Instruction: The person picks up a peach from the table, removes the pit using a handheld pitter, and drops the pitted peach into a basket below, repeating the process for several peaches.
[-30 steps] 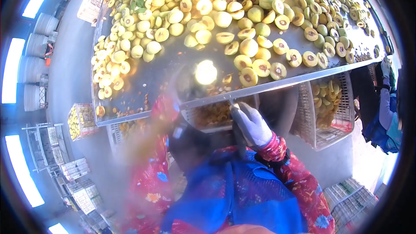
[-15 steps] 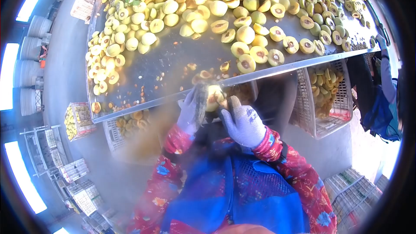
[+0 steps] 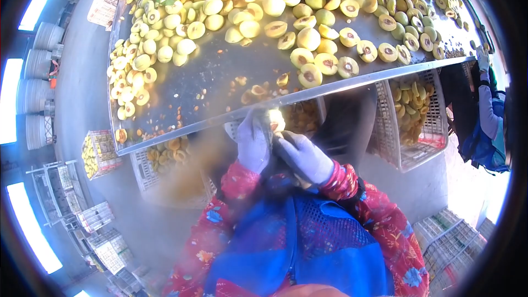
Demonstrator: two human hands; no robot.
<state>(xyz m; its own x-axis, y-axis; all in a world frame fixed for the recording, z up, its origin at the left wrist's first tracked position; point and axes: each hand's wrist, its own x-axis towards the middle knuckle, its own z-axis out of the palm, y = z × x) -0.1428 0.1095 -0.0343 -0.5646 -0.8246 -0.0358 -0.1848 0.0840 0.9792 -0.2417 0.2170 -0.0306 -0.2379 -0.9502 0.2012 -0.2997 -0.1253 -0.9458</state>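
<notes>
My left hand (image 3: 254, 142), in a pale glove with a dark palm, is closed round a yellow stone fruit half (image 3: 276, 119) just below the table's metal edge. Its brown centre faces up in bright light. From the lower right, my right hand (image 3: 308, 160), gloved the same way, has its fingers bent together at the fruit's edge; its palm side is hidden. Beyond my hands, halved yellow-green fruits (image 3: 310, 75) with brown pits lie on the metal table (image 3: 209, 85). Loose brown pits and scraps (image 3: 256, 94) sit close to the rim.
Under the table edge stand crates holding fruit pieces: a right crate (image 3: 421, 157), a left crate (image 3: 144, 171) and a middle one partly behind my hands. A person's gloved hand (image 3: 482, 58) rests at the table's far right end. Stacked crates (image 3: 448, 242) stand lower right.
My right hand has drawn its fingers in and turned slightly downward around the fruit. My left hand has shifted a little right. The other person's arm has moved slightly left.
</notes>
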